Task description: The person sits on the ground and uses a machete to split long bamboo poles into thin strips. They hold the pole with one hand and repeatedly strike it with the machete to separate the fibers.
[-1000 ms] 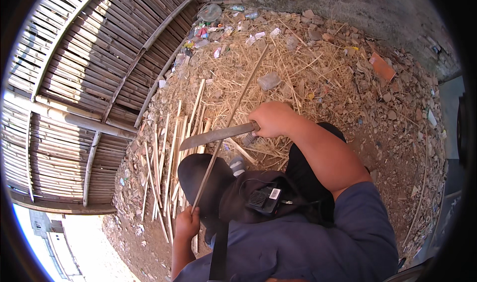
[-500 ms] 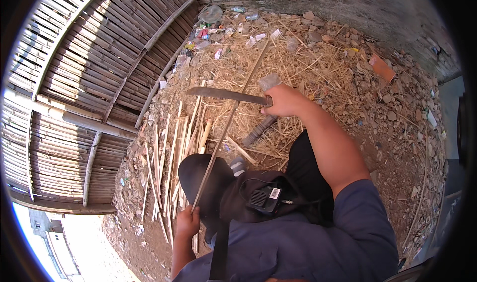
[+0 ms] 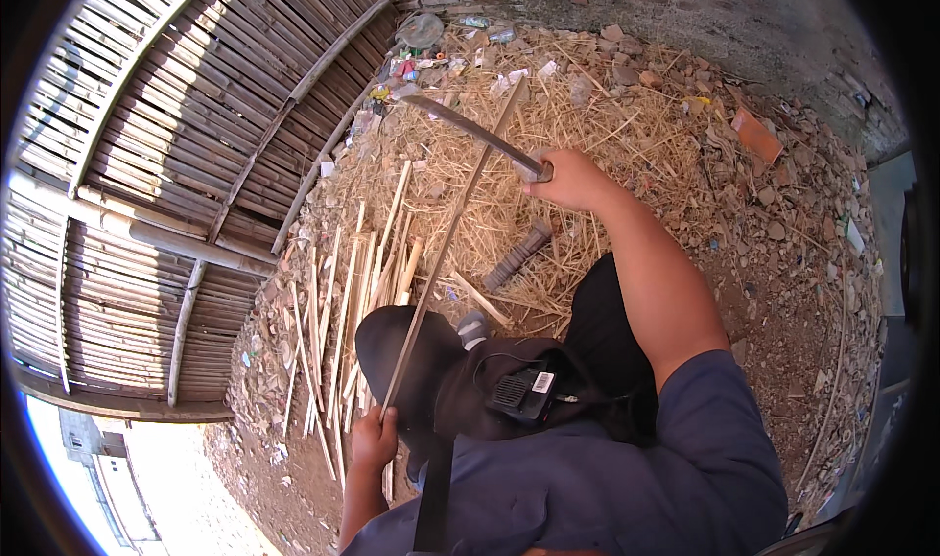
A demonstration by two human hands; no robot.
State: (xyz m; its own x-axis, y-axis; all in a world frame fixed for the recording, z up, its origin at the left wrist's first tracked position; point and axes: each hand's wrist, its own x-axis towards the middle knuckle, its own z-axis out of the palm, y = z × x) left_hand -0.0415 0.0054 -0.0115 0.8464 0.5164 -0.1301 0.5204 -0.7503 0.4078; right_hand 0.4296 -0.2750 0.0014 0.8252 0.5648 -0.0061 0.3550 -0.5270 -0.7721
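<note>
A long, thin bamboo strip (image 3: 444,247) slants away from my left hand (image 3: 374,440), which grips its near end beside my left knee. Wrapped around the handle of a machete, my right hand (image 3: 576,178) is held out over the straw. The machete's dark blade (image 3: 468,126) points to the far left and crosses the upper part of the strip; whether the two touch I cannot tell. Below my right hand lies a short, ridged, grey-brown cylinder (image 3: 517,254). Several cut bamboo strips (image 3: 351,297) rest on the ground left of my knee.
Straw-like shavings (image 3: 597,106) cover the ground ahead, with litter (image 3: 406,69) at the far left. A bamboo slat wall (image 3: 196,115) rises on the left and a brick wall (image 3: 666,18) at the back. An orange brick-like piece (image 3: 756,137) lies among rubble. A small black device (image 3: 524,392) sits on my lap.
The machete has swung up and away, its tip now pointing farther to the far left. My right hand has moved slightly with it. The left hand and its strip have barely shifted.
</note>
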